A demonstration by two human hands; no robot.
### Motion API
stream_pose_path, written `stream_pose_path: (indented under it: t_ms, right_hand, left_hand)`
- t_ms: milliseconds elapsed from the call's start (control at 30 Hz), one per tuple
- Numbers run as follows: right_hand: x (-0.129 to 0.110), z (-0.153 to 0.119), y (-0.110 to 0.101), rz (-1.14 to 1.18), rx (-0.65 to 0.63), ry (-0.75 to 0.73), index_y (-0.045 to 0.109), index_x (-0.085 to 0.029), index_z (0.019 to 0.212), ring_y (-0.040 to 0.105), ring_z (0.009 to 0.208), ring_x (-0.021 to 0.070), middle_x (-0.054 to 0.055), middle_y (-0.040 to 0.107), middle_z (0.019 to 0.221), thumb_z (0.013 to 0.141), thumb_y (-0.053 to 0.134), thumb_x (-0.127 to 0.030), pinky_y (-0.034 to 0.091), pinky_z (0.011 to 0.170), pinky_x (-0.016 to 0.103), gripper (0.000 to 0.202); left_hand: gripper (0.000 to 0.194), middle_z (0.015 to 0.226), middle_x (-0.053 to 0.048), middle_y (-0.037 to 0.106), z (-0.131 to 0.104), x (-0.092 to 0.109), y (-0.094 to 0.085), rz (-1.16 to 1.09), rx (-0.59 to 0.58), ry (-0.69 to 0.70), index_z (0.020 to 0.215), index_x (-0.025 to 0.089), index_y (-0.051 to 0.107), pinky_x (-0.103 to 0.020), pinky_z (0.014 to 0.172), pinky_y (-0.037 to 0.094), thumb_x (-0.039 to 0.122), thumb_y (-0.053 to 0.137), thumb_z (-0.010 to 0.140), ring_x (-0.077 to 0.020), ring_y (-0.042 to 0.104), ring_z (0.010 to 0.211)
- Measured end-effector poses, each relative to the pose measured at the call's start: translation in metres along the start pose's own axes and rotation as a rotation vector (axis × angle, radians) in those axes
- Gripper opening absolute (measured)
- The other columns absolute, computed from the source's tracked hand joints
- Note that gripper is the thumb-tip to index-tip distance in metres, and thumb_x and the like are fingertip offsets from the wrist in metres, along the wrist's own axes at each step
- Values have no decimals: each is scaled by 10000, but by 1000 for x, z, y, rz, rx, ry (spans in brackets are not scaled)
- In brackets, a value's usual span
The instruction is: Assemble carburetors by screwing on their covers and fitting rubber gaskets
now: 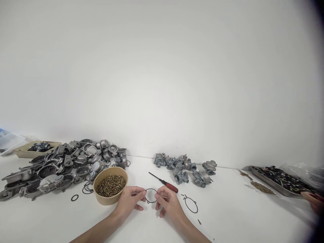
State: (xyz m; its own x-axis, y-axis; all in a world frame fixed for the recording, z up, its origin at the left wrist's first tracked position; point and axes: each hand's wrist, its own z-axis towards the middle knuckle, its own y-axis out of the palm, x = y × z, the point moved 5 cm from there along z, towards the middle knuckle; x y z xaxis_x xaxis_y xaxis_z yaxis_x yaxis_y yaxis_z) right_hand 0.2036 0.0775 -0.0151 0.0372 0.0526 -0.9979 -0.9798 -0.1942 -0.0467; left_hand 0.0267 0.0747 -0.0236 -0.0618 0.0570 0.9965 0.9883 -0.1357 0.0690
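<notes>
A thin black ring gasket (151,202) with a small tab is held up between both hands above the white table. My left hand (133,201) pinches its left side, and my right hand (165,201) pinches the right side. Just left of my left hand stands a round tan tub (107,200) full of brass-coloured screws (111,185). Behind my right hand lies a screwdriver (171,187) with a red and black handle. Another black gasket (191,205) rests on the table to the right, beside a few small loose screws.
Metal housings (81,158) are heaped at left, near a beige tray (22,153). Carburetor-like metal bodies (181,177) stand along the wall. At right are a metal tray (283,191) of dark parts, a screw pile (262,188) and another person's hand (314,201).
</notes>
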Motion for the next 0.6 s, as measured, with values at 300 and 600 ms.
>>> stream_pose_path:
  t_ms: [300,600]
  right_hand:
    - [16,10,-11,10,86,1,689,-137,720,622,615,190,47,650,650,625,846,-485,506,456,265,393]
    - [17,13,-15,60,88,-16,628,-159,805,647,595,202,42,699,609,613,873,-392,453,492,261,388]
  left_hand:
    - [544,788,-83,623,4,-8,-2,26,20,26,893,103,731,-272,520,584,606,728,687,-205,581,794]
    - [638,712,-46,554,5,-7,3,119,-38,26,885,96,703,-244,469,544,705,620,715,-174,544,714]
